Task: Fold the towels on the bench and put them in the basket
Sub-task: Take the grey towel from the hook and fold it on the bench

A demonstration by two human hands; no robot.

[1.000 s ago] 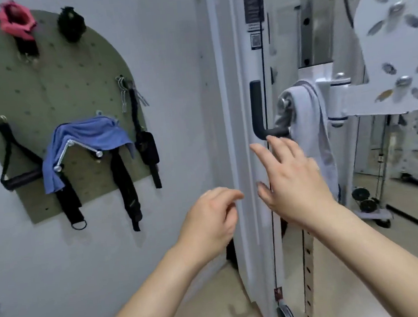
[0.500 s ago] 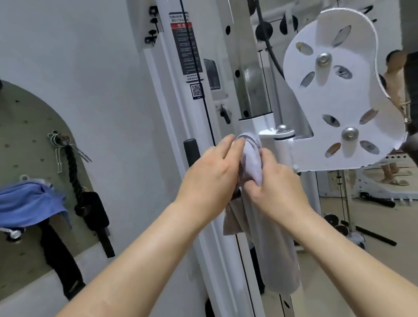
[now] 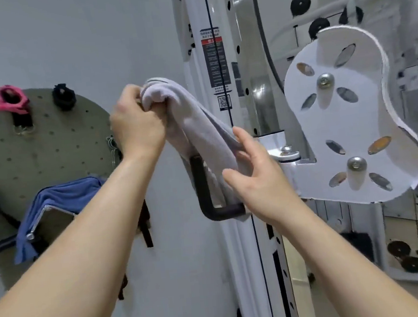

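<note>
A pale grey towel (image 3: 199, 125) stretches from upper left down to the right, in front of a white cable machine. My left hand (image 3: 134, 124) is raised and shut on the towel's bunched upper end. My right hand (image 3: 256, 179) is lower, its fingers loosely curled around the towel's lower part beside a black L-shaped handle (image 3: 207, 199). A blue towel (image 3: 60, 197) hangs on a hook of the green pegboard at the left. No bench or basket is in view.
The white cable machine column (image 3: 217, 54) and its large white pulley plate (image 3: 348, 118) stand right behind my hands. The green pegboard (image 3: 34, 151) on the grey wall carries black straps, a pink cuff (image 3: 11, 100) and a black cuff (image 3: 63, 96).
My hands reached the grey towel on the machine and took hold of it. My left hand has now pulled its upper end up and to the left, away from the machine.
</note>
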